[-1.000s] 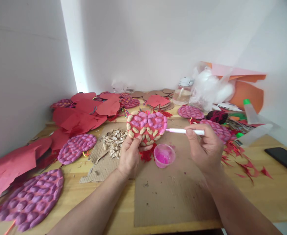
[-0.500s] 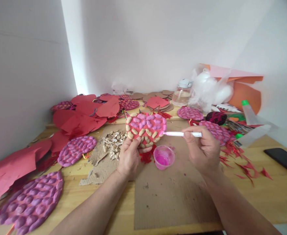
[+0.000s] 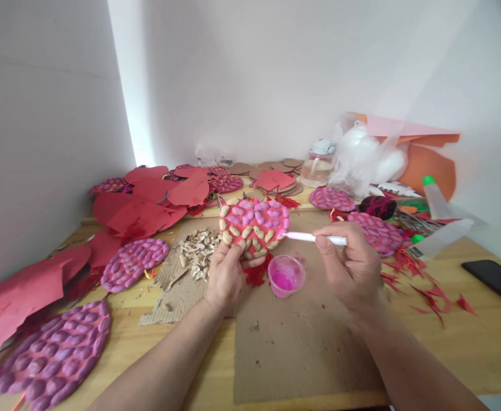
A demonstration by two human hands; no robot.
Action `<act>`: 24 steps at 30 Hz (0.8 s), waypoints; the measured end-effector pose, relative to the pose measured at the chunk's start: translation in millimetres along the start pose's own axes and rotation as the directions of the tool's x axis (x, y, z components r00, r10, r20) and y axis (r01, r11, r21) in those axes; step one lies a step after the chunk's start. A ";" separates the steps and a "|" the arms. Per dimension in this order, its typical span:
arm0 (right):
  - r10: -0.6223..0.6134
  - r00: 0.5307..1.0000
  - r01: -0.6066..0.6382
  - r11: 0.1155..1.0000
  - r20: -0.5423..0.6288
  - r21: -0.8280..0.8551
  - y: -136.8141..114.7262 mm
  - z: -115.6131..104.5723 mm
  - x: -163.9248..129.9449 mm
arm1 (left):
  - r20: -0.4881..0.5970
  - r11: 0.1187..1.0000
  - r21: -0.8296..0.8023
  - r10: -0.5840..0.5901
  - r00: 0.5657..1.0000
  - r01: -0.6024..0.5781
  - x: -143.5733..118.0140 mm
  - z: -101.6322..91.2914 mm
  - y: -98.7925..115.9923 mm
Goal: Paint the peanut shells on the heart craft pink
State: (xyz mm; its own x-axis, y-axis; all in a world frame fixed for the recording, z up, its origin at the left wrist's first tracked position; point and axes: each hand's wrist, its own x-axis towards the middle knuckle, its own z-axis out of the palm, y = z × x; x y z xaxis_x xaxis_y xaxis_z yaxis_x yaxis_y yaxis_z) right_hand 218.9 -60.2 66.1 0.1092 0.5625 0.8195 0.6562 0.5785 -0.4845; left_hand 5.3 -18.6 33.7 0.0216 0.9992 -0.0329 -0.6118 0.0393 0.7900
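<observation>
The grip of the right hand [image 3: 353, 268] clamps a white brush [image 3: 304, 236], tip at the right edge of the peanut-covered card [image 3: 259, 220] mid-frame. The left hand [image 3: 226, 274] pinches the card's lower left, seemingly to keep its face exposed; a pink cup [image 3: 274, 285] sits below, probably for reach.

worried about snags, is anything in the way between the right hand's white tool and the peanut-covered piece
Nothing visible: the white tool in the right hand reaches the right edge of the peanut-covered piece, held in the left hand. The plastic cup sits lower in view, out of the way.
</observation>
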 end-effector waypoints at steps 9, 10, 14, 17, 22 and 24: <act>0.062 0.998 -0.063 0.998 -0.032 -0.025 6.4 -0.2 -0.9 | 0.028 0.999 0.031 0.012 1.000 -0.013 -1.7 -2.3 -1.8; 0.066 0.997 -0.068 0.997 -0.048 -0.035 6.8 -0.5 -0.6 | 0.029 0.999 0.042 0.015 0.999 -0.016 -1.8 -2.5 -2.1; 0.080 0.995 -0.082 0.996 -0.061 -0.028 4.5 -1.0 0.6 | 0.030 0.998 0.054 0.026 0.999 -0.027 -0.9 -3.4 -2.6; 0.077 0.997 -0.077 0.997 -0.022 -0.010 2.6 -0.6 0.7 | 0.023 0.999 0.042 0.033 0.999 -0.034 0.5 -4.1 -2.8; 0.067 0.995 -0.069 0.997 -0.074 -0.024 4.5 -0.4 -0.2 | 0.022 0.998 0.045 0.032 0.999 -0.033 0.6 -4.6 -3.0; 0.048 0.997 -0.049 0.999 -0.065 -0.018 4.0 -0.9 -0.2 | 0.025 0.998 0.045 0.035 0.999 -0.036 0.1 -4.3 -2.9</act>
State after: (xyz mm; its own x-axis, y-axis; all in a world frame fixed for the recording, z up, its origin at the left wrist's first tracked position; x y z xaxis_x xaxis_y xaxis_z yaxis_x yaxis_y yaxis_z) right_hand 222.1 -58.5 64.2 0.1892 0.5497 0.8136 0.6633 0.5394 -0.5187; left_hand 3.7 -18.6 28.8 0.0197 0.9998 0.0098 -0.5757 0.0033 0.8176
